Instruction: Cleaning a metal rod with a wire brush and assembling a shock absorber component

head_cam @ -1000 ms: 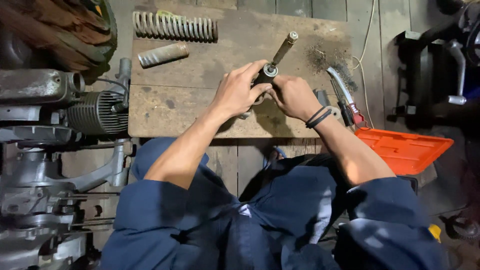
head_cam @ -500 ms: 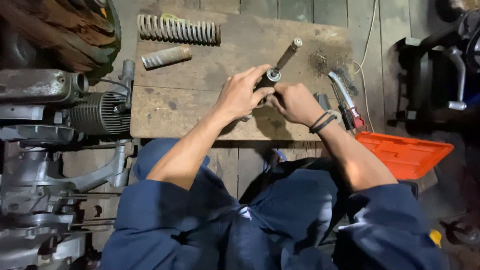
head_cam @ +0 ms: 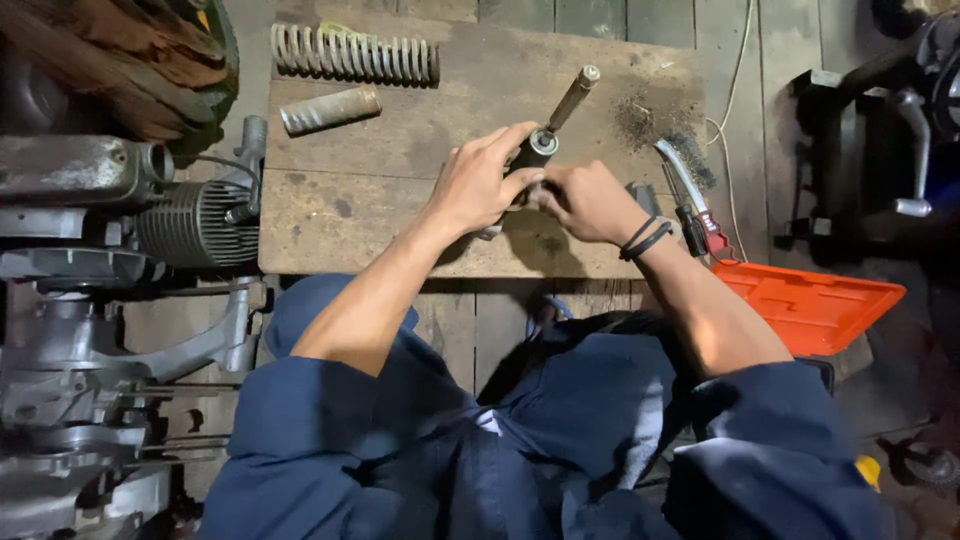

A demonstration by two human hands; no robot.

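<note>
My left hand grips the dark body of a shock absorber whose rusty rod points up and to the right over a wooden board. My right hand is closed on the lower end of the same part, close against the left hand; black bands sit on that wrist. What the fingers do underneath is hidden.
A long coil spring and a ribbed sleeve lie at the board's far left. A wire brush and a red-handled tool lie to the right, an orange case lid beside them. Engine parts crowd the left.
Both hands and the shock absorber have stayed in nearly the same spot; the rod has shifted only slightly, and the right hand sits a little closer to the left.
</note>
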